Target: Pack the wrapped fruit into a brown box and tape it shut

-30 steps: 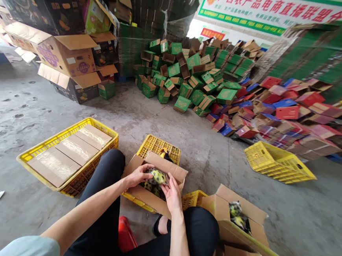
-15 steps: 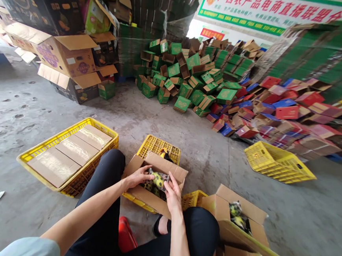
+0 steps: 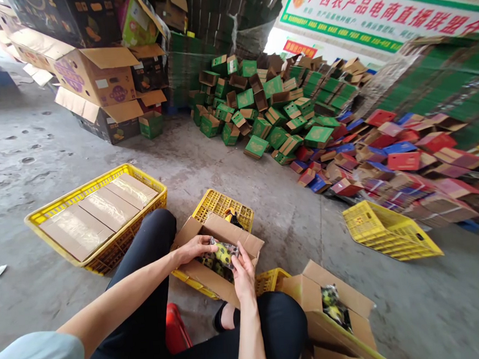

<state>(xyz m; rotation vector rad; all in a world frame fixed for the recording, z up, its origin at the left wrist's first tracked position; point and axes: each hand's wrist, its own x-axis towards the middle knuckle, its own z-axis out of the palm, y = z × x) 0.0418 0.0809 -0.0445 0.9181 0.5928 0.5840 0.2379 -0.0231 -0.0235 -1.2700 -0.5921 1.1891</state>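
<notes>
Packet (image 3: 222, 253), probably light, slippery, ends surest: we're pinching those with left hand (image 3: 191, 248), right hand (image 3: 243, 274), carton (image 3: 214, 284) beneath.

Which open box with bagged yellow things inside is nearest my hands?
The box under your left hand and right hand, on a yellow crate; the other box is beside your right knee.

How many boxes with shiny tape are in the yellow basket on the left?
3, side by side in the yellow basket: a near box, a middle box and a far box. More may be hidden underneath.
</notes>
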